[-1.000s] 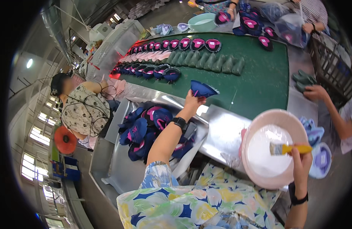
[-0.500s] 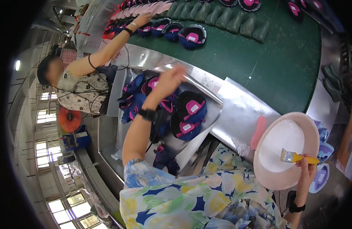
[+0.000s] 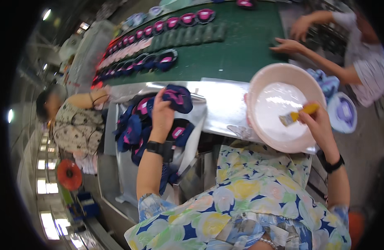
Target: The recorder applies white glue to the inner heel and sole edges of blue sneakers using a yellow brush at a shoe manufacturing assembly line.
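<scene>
My left hand (image 3: 162,112) is closed on a navy shoe upper (image 3: 179,99) with pink trim, raised above the metal bin at the left. More navy and pink uppers (image 3: 130,132) lie heaped in that bin, below my wrist. On the right, my right hand (image 3: 317,125) grips a flat paintbrush (image 3: 290,118) by its yellow handle. Its bristles hang over a pale pink basin (image 3: 255,98) that holds white liquid (image 3: 275,100). Whether the bristles touch the liquid I cannot tell.
Beyond the metal ledge (image 3: 225,89) runs a green conveyor belt (image 3: 237,54) with rows of uppers and dark green shoe lasts (image 3: 187,36). A co-worker (image 3: 75,121) sits at the left; another's hands (image 3: 296,39) reach in at far right. Pale blue and purple shoe pieces (image 3: 342,112) lie beside the basin.
My left hand, bare half a second ago, now holds a navy upper. The view has shifted, and the brush stays in my right hand over the basin. The second co-worker's hands have come into view.
</scene>
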A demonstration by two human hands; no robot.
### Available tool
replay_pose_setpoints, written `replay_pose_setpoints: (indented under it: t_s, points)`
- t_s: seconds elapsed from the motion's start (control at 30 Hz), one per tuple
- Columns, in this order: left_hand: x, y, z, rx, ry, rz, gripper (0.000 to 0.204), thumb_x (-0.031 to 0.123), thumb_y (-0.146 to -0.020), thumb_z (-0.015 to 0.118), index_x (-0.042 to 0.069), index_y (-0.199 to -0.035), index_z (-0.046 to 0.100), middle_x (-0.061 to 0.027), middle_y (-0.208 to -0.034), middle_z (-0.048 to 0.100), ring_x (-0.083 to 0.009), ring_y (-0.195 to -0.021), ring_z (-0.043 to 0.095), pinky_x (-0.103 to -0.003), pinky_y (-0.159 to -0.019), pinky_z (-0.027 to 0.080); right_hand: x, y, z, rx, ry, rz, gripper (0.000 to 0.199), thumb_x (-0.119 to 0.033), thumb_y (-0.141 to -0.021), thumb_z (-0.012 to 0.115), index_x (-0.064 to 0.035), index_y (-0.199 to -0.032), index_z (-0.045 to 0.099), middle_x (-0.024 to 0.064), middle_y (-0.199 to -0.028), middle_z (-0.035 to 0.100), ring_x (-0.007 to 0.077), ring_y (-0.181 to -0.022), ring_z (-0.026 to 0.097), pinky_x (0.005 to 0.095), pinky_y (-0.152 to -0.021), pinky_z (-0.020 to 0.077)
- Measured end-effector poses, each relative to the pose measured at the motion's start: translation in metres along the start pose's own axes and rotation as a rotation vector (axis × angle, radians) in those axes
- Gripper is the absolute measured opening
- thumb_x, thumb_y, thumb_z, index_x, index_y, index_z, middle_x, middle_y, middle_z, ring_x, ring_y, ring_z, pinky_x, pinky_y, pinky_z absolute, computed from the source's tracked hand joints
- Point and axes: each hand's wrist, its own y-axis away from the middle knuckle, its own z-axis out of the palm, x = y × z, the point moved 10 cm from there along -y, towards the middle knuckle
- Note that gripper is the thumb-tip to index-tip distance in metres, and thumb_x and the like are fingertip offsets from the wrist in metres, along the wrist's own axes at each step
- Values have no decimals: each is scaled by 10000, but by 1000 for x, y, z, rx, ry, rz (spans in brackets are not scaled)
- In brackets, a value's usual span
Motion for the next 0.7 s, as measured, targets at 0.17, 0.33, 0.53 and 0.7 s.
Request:
replay_pose_setpoints:
  t_s: [0.17,0.33,0.53,0.7]
  points:
    - [-91,34,-109,164,-133,-393,192,102,-872,653,89,-1061,617,-47,-1018,659,-199,-972,641,-394,-904,509,-3,-16,15,38,232,-117,253,-184,-885,709,8,-1005,596,100,-769,653,169,-675,633,304,-612,487]
    - [-60,50,-132,219,-1040,-192,454,86,-748,725,-8,-1138,511,-159,-1066,594,-279,-1014,593,-406,-888,470,-6,-29,72,-43,386,-204,224,-152,-891,708,6,-999,592,147,-754,651,220,-678,661,316,-636,509]
    - [-40,77,36,-771,-1802,633,382,47,-679,705,110,-1056,697,-97,-1191,608,-321,-1091,550,-415,-946,449,19,-10,122,-407,584,-169,246,-184,-877,688,-14,-1022,584,240,-853,662,434,-847,648,472,-748,498]
    - [-17,12,23,-594,-1617,388,248,9,-749,646,67,-987,685,-117,-1060,653,-265,-928,665,-402,-778,535,-30,-2,58,-199,465,-197,216,-144,-883,678,-3,-1010,576,225,-860,657,436,-851,636,477,-742,486]
